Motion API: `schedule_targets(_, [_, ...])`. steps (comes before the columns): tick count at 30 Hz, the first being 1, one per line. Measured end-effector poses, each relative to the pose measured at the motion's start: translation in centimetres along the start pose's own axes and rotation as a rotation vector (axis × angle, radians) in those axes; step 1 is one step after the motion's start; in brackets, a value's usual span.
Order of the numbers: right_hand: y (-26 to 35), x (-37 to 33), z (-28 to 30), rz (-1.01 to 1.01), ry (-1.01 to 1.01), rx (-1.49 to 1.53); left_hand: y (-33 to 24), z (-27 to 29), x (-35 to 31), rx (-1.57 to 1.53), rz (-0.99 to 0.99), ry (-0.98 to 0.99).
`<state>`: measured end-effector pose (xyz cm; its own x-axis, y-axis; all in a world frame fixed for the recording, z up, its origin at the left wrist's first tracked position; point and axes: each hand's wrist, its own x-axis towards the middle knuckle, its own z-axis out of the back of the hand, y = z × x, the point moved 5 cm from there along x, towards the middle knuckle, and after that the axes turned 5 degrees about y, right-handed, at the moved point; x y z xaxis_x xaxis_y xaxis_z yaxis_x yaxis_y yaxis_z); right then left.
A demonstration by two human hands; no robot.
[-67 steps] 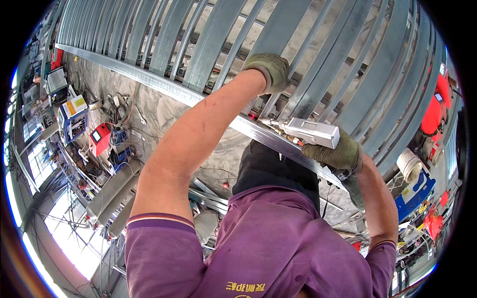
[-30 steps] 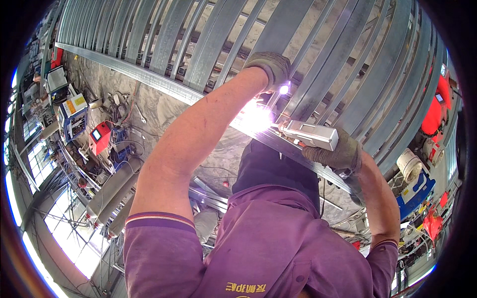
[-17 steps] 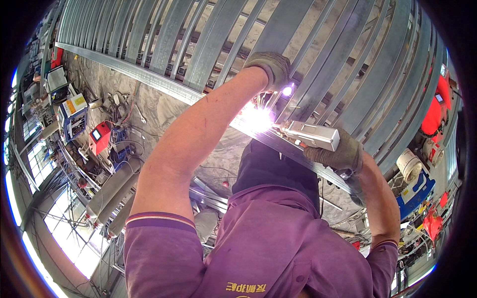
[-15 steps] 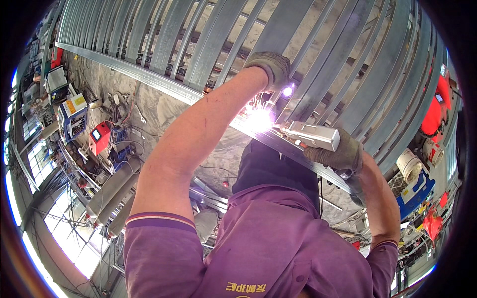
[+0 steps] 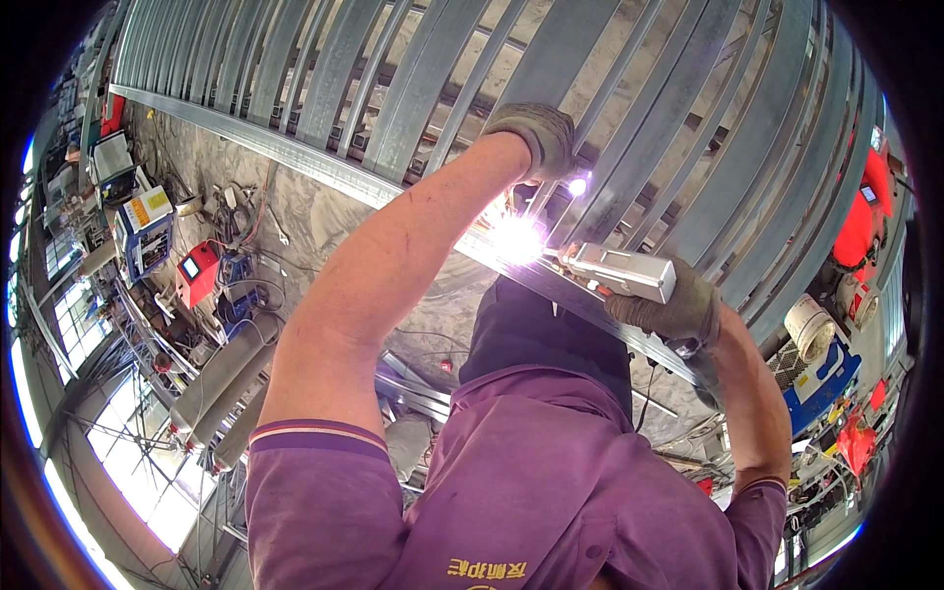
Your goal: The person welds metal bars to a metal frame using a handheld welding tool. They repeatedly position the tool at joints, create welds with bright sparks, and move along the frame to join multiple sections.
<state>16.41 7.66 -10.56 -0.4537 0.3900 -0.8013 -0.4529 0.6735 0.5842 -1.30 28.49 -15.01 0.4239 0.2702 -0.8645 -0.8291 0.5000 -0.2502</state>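
My right hand [image 5: 669, 307], in a grey-green work glove, is closed around a silver, box-shaped welding gun [image 5: 624, 270]. Its nozzle points left at a glaring white-violet weld spot [image 5: 516, 239] on the near rail [image 5: 324, 164] of a grey metal railing panel. Just beyond the glow, my gloved left hand [image 5: 539, 138] is curled down over the flat bars [image 5: 556, 59]. Its fingertips are hidden under the back of the glove, so what they grip cannot be made out. Glare covers the joint itself. A smaller bright spot shines beside the left hand.
Many parallel bars stretch away from the near rail. At left on the concrete floor stand a blue machine [image 5: 145, 231], a red box [image 5: 199, 273], cables and a grey gas cylinder [image 5: 226, 379]. A white bucket [image 5: 809, 329] and a blue object [image 5: 826, 385] are at right.
The welding gun and my right hand have shifted very slightly right. Fewer sparks fly up from the weld, and the small bright spot has moved a little right. My left hand stays put.
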Motion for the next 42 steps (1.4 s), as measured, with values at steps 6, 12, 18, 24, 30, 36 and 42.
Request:
schedule_targets(6, [1.6, -1.1, -0.6, 0.112, -0.05, 0.007, 0.0, 0.0, 0.4, 0.006, -0.004, 0.066])
schedule_targets(12, [0.8, -3.7, -1.5, -0.03, -0.177, -0.051, 1.0, -1.4, 1.5, 0.027, -0.049, -0.042])
schedule_targets(18, [1.5, -7.4, -3.3, 0.198, -0.307, -0.142, 2.0, -1.2, 1.5, 0.005, -0.062, -0.128])
schedule_targets(24, [2.7, -9.2, -5.1, 0.16, -0.334, 0.088, 8.2, 4.3, -2.3, 0.117, 0.006, -0.194])
schedule_targets(30, [6.6, -7.1, -4.0, 0.091, -0.301, 0.07, 9.1, 2.4, -0.9, 0.079, 0.015, -0.092])
schedule_targets(36, [8.8, -4.0, -1.7, 0.192, -0.293, -0.069, 10.1, 2.3, -0.7, 0.003, 0.004, -0.141])
schedule_targets(42, [12.6, 1.1, -1.3, 0.038, -0.123, 0.086, 10.0, 2.6, -1.1, -0.052, 0.04, -0.119])
